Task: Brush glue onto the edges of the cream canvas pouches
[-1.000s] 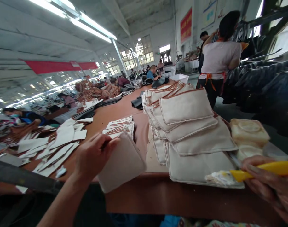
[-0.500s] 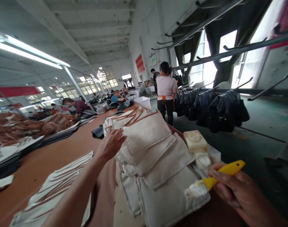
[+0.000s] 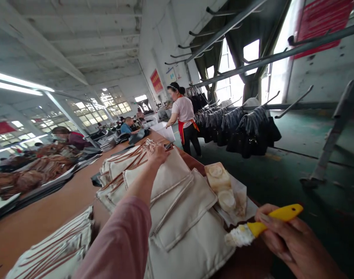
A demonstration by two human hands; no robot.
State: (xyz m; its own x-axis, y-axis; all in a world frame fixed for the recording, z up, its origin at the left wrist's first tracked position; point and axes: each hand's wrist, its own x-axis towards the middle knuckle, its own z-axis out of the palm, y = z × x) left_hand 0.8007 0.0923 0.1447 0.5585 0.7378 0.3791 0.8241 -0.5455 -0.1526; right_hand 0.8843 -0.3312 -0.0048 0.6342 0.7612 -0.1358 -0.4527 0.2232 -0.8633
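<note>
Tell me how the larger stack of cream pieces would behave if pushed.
The larger stack of cream pieces would probably slide apart, since its layers lie staggered. Individual pieces would likely flex rather than stay rigid, as their surfaces curve gently.

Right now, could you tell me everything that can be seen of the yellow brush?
The brush has a yellow handle, seemingly plastic, with a hole near its end. Whitish matter clots its bristles. The right hand grips the handle, which slants up rightward in the picture; the bristles point left, by the edge of the stacked cream pieces. Whether they touch is unclear.
</note>
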